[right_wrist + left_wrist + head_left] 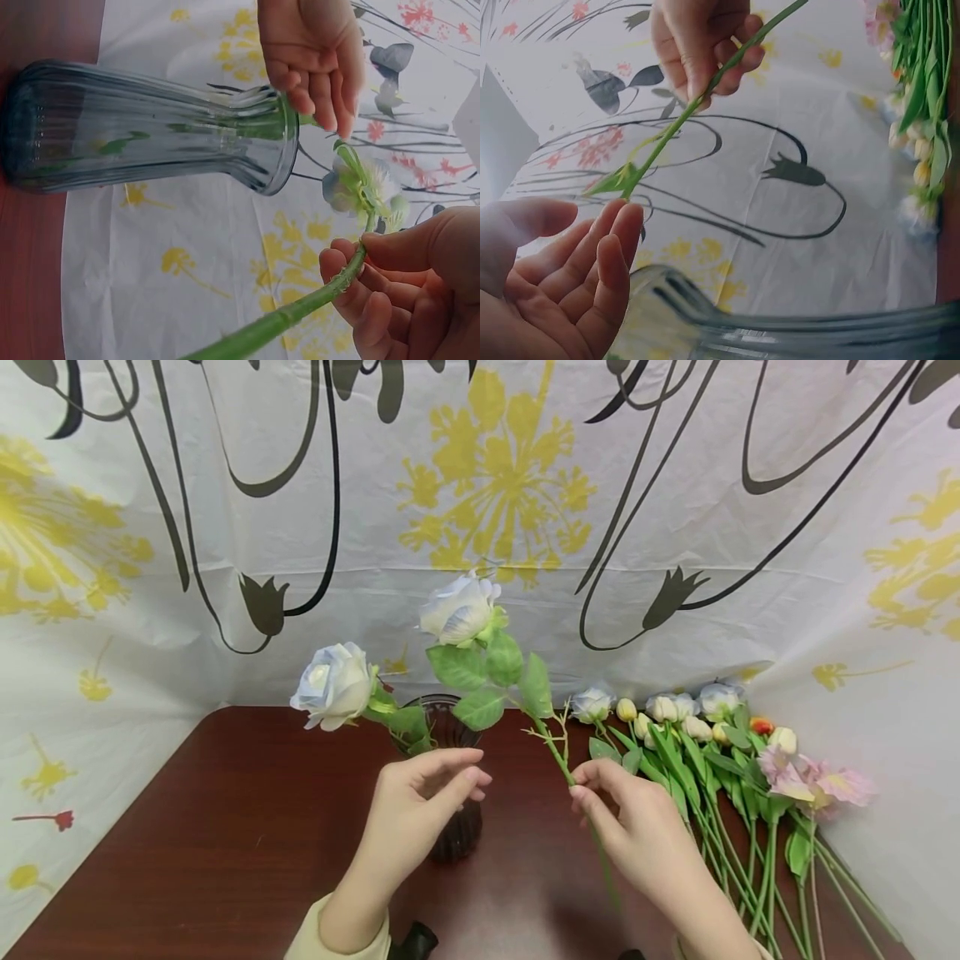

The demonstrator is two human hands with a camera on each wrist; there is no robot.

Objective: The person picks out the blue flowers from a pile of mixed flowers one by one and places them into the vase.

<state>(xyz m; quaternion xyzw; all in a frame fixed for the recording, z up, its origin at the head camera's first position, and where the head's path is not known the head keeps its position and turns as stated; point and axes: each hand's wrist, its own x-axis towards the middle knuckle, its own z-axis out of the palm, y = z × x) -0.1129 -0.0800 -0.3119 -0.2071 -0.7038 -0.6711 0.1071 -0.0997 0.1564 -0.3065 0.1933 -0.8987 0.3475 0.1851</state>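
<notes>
Head view: vase [457, 839] (tilted rose [335, 685] inside)

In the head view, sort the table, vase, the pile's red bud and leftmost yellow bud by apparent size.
Table
Vase, partly behind the left hand
Smallest, too alike to rank: red bud, yellow bud

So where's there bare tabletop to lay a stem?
Widest: the tabletop left of the glass vase, out to the table's left edge. A narrower strip lies between the vase and the piled tulips and roses, but the right hand holds a rose stem above it. Crowded: the right side, under that pile.
</notes>
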